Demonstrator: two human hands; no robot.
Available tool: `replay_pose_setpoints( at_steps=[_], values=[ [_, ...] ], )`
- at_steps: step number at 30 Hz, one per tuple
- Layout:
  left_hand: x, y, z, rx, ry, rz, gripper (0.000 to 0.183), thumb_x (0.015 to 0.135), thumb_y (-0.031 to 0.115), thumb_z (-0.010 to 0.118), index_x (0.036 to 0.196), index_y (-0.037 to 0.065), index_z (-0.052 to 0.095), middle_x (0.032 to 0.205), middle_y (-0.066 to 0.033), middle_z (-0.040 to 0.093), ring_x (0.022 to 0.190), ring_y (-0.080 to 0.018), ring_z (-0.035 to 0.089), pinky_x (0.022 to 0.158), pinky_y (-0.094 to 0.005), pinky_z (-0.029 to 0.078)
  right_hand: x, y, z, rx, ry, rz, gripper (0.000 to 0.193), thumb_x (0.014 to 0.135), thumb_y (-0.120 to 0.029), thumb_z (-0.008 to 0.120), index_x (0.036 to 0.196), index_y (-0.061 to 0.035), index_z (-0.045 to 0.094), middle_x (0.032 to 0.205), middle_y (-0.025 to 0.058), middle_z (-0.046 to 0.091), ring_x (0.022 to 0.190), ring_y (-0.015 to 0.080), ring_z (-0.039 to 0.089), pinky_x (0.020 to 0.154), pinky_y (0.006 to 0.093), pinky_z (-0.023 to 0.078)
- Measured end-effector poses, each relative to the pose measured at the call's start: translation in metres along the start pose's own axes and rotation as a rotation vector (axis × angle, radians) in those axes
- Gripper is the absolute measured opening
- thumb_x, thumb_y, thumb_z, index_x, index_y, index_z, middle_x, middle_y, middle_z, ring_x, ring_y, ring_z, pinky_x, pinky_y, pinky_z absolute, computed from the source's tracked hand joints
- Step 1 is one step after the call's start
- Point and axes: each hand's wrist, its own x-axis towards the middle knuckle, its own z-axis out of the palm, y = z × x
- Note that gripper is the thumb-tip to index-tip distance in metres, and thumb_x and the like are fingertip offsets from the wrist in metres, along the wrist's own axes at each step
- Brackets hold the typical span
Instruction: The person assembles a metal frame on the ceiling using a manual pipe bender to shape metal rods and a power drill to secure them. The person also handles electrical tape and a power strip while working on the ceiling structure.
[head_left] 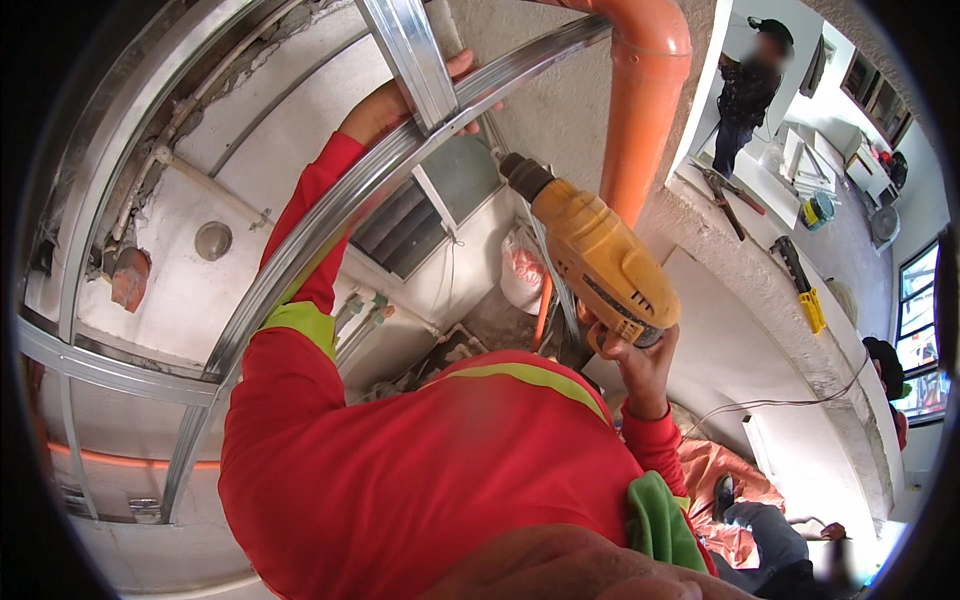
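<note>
Overhead, my left hand point(385, 112) is closed round a short silver metal stud point(412, 55) where it meets a long metal channel point(325, 220). Its fingertips show on the far side of the stud, and the palm is partly hidden behind the metal. My right hand point(645, 370) grips a yellow power drill point(605, 255) by its handle, most of which the drill body hides. The drill's black chuck point(525, 177) points up and left towards the joint, a short way from the channel and apart from it. I cannot make out a bit clearly.
An orange pipe point(645, 110) runs down beside the drill. More metal framing point(120, 365) spans the left. On the wall ledge at right lie pliers-like cutters point(725, 195) and a yellow-handled tool point(800, 285). One person point(750, 95) stands beyond; another's legs point(770, 540) show lower right.
</note>
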Motion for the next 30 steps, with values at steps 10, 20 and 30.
replay_pose_setpoints(
  at_steps=[10,20,30],
  values=[
    [-0.002,0.027,-0.017,-0.39,0.104,0.137,0.045,0.1,0.048,0.061,0.126,0.012,0.059,0.117,-0.0046,0.066,0.095,-0.0163,0.064,0.089,-0.0324,0.054,0.018,0.001,0.001,-0.034,-0.085,-0.008,0.065,0.074,-0.029,0.093,0.118,0.0076,0.061,0.091,0.0098,0.072,0.08,0.0176,0.071,0.075,0.0313,0.058],
    [-0.015,0.035,0.009,-0.35,-0.316,0.467,0.046,0.086,0.049,0.08,0.105,0.019,0.052,0.083,0.0067,0.041,0.08,-0.008,0.043,0.089,-0.0278,0.038,0.018,0.004,0.004,-0.059,-0.114,0.033,0.071,0.074,-0.026,0.094,0.125,0.0076,0.056,0.101,0.0106,0.072,0.087,0.0163,0.07,0.079,0.0302,0.056],
    [-0.012,0.035,0.003,-0.337,-0.345,0.442,0.043,0.085,0.046,0.082,0.099,0.021,0.05,0.084,0.0076,0.04,0.078,-0.0063,0.041,0.088,-0.0283,0.037,0.022,-0.003,0.004,-0.178,-0.134,0.022,0.078,0.074,-0.031,0.094,0.128,0.0079,0.053,0.097,0.0094,0.071,0.083,0.0156,0.069,0.076,0.029,0.056]
  ],
)
